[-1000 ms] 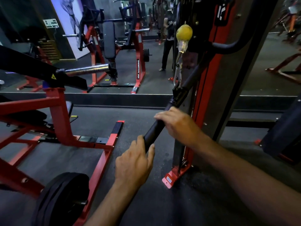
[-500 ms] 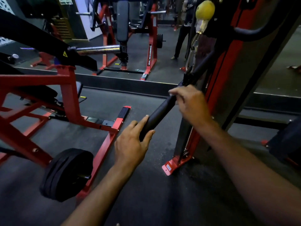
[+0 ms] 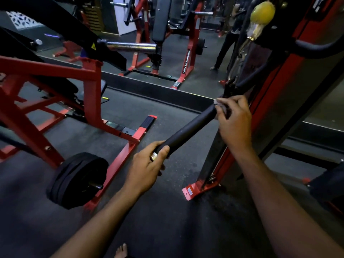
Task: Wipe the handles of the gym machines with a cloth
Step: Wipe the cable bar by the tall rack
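Handle (image 3: 188,127), black foam grip, running diagonally from lower left up toward the red and black machine column (image 3: 290,84) on the right. Left hand (image 3: 147,168) wrapped round the lower end of it, fingers (image 3: 162,151) curled over the tip, ring showing on one of them. Right hand (image 3: 235,121) clamped round the upper end, just where the foam stops and the bar goes on up toward the column; a bit of greyish cloth (image 3: 220,107) peeking out under those fingers, pinched against the grip, mostly hidden so hard to tell how much of it is there. Yellow ball (image 3: 262,12) hanging at top right by the column. Off to the left, a red frame machine (image 3: 89,84) with a black weight plate (image 3: 78,179) on its peg near the dark rubber floor (image 3: 167,220). Chrome bar (image 3: 131,47) sticking out higher up. Mirror along the back wall with another person (image 3: 228,41) standing in it. Bare foot (image 3: 121,250) just visible at the bottom edge
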{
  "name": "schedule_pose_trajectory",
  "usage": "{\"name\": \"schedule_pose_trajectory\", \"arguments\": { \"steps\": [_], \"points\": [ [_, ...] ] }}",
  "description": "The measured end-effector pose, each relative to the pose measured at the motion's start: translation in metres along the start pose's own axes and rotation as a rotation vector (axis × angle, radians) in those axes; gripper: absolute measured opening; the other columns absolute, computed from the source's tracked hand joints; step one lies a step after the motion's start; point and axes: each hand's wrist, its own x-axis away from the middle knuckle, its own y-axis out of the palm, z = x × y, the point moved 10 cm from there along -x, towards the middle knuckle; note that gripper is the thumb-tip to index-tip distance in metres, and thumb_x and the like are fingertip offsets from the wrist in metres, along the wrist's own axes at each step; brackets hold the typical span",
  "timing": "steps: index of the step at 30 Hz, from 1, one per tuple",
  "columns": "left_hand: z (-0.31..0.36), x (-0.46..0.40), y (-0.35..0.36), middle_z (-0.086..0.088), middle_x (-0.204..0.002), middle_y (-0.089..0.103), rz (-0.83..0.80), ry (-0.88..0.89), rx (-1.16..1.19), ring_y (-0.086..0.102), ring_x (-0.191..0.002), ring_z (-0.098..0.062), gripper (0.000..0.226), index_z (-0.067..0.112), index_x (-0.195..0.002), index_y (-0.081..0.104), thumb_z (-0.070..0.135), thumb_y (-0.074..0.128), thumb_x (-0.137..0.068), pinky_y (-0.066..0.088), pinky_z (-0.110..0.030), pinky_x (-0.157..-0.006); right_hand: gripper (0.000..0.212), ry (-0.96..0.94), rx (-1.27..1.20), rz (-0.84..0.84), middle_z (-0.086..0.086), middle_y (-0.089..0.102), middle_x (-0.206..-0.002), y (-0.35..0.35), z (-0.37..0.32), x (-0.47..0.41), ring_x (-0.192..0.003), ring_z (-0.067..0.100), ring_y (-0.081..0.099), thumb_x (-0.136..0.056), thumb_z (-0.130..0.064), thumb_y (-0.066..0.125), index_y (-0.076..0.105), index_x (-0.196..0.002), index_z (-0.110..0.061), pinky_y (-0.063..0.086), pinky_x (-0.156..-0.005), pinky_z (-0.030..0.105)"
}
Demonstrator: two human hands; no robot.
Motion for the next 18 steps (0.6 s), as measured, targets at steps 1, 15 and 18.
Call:
{"name": "schedule_pose_trajectory", "arguments": {
  "steps": [1, 15, 18],
  "points": [
    [-0.002, 0.001, 0.001, 0.008, -0.084, 0.07, -0.032, -0.02, 0.05, 0.068, -0.064, -0.011, 0.021, 0.027, -0.12, 0.068, 0.033, 0.061, -0.102, 0.062, -0.047, -0.065, 0.022, 0.037, -0.042, 0.017, -0.007, 0.045, -0.116, 0.0, 0.004, 0.0, -0.106, 0.002, 0.051, -0.098, -0.017, 0.063, 0.07, -0.117, -0.007, 0.057, -0.093, 0.029],
    [0.015, 0.011, -0.027, 0.013, -0.113, 0.07, 0.306, 0.237, -0.152, 0.065, -0.103, 0.003, 0.045, 0.021, -0.124, 0.071, 0.021, 0.086, -0.082, 0.046, -0.008, -0.087, 0.018, -0.343, -0.079, -0.445, 0.001, 0.055, -0.111, 0.086, -0.123, 0.094, -0.093, 0.015, 0.06, -0.092, -0.002, 0.065, 0.068, -0.109, -0.009, 0.058, -0.081, 0.034],
    [0.013, 0.015, -0.029, 0.013, -0.113, 0.072, 0.36, 0.246, -0.104, 0.066, -0.103, 0.004, 0.047, 0.019, -0.123, 0.073, 0.024, 0.088, -0.079, 0.048, -0.008, -0.086, 0.026, -0.458, -0.025, -0.526, 0.001, 0.053, -0.117, 0.091, -0.125, 0.105, -0.097, 0.017, 0.058, -0.091, -0.003, 0.067, 0.065, -0.116, -0.011, 0.058, -0.079, 0.038]
  ]
}}
